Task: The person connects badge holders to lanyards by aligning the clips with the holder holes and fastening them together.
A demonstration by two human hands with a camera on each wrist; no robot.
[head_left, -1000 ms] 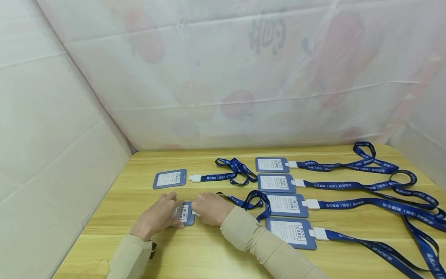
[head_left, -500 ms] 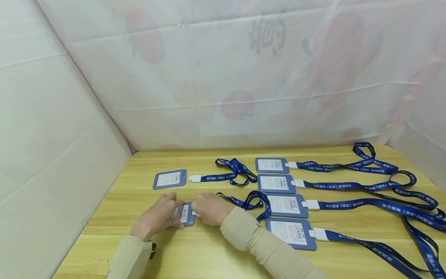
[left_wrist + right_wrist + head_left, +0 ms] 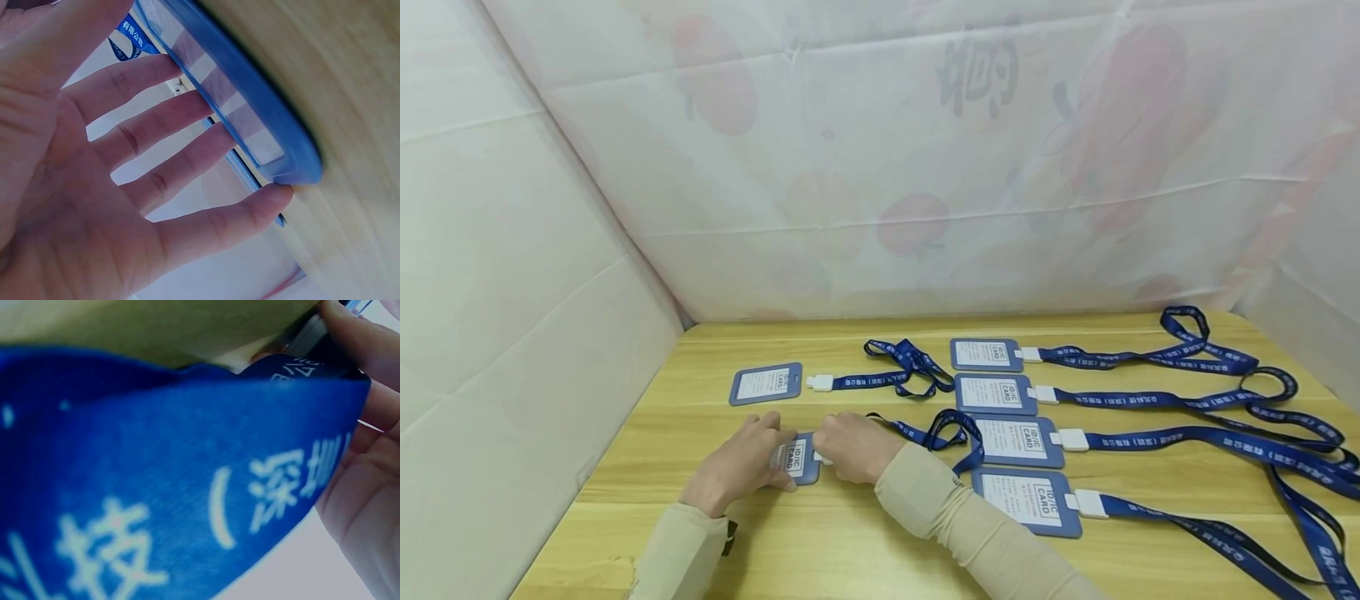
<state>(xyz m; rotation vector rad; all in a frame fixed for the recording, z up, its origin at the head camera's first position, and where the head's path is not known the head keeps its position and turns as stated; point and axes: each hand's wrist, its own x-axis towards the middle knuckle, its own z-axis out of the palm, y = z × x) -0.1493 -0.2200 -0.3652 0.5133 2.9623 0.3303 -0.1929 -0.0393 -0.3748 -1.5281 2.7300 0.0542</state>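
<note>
My left hand [image 3: 739,460] grips a blue ID card holder [image 3: 808,472] low on the wooden table, thumb on its near side and fingers along the far edge. In the left wrist view the fingertips meet the holder's blue rim [image 3: 262,103]. At the holder's right end, my right hand [image 3: 856,448] pinches the white clip [image 3: 822,459] of a blue lanyard, mostly hidden by the fingers. The lanyard strap [image 3: 966,433] trails out behind the right hand in a loop, and its printed band [image 3: 156,475] fills much of the right wrist view.
Farther back lies another card holder [image 3: 765,385], with a separate lanyard clip [image 3: 822,383] just right of it. Several card holders joined to lanyards form a column on the right, the nearest holder [image 3: 1067,521] beside my right sleeve. A white cloth wall [image 3: 820,275] rises behind the table.
</note>
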